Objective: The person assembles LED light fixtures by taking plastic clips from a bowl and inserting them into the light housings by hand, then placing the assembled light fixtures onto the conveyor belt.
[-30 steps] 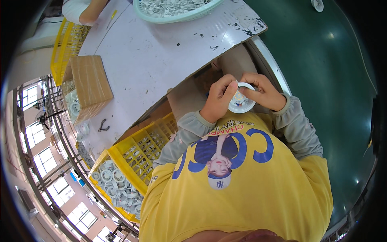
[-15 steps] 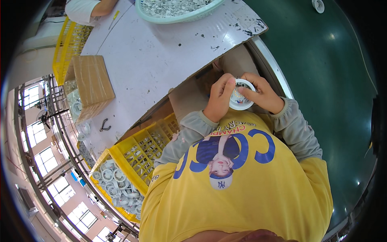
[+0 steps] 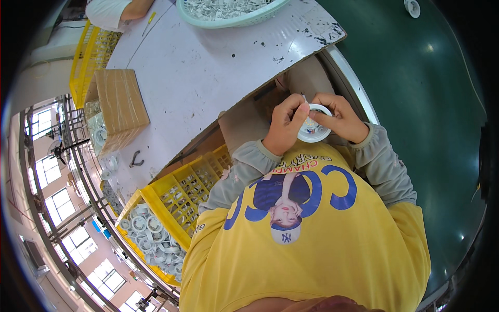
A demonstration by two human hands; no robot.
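Note:
A round white lamp housing (image 3: pixel 315 138) with small parts inside is held between my two hands, just beyond the front of my yellow shirt. My left hand (image 3: pixel 285 125) is closed at its left rim, thumb and fingers pinched together. A thin dark tip, perhaps a wire end, sticks up by those fingertips; the rest of it is hidden. My right hand (image 3: pixel 343 118) wraps round the right side of the housing, its thumb reaching over the rim into the inside.
The white worktable (image 3: pixel 192 93) carries a pale green basket (image 3: pixel 234 22) of small white parts, a cardboard box (image 3: pixel 122 104) and pliers (image 3: pixel 136 159). Yellow crates (image 3: pixel 166 205) with white rings stand at lower left. Another person's arm (image 3: pixel 136 9) rests at the far left.
The housing and both hands have shifted very slightly to the right. A thin dark tip now shows above my left fingertips.

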